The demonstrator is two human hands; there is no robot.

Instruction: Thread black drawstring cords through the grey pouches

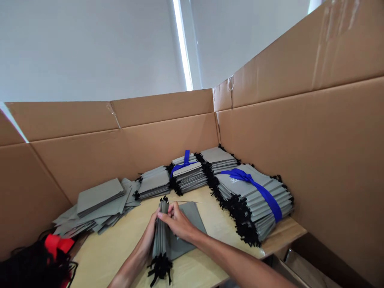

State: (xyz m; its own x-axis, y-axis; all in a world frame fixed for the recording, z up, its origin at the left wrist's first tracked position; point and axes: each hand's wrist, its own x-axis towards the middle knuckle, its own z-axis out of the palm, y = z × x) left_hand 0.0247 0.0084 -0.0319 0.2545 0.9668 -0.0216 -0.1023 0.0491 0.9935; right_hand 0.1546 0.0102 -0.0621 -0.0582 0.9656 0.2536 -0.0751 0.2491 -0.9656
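A bundle of grey fabric pouches with black cord ends stands on edge at the middle of the table. My left hand is wrapped along the bundle's left side, its fingers partly hidden. At the bundle's upper right edge, my right hand is closed, with thumb and fingers pinching the pouches near the top. Flat on the table to the right lies a single grey pouch, partly covered by my right hand and forearm.
Tied with a blue ribbon, a big stack of pouches sits at right. More stacks line the back. Loose grey pieces lie at left, near black cords with a red strip. Cardboard walls enclose the table.
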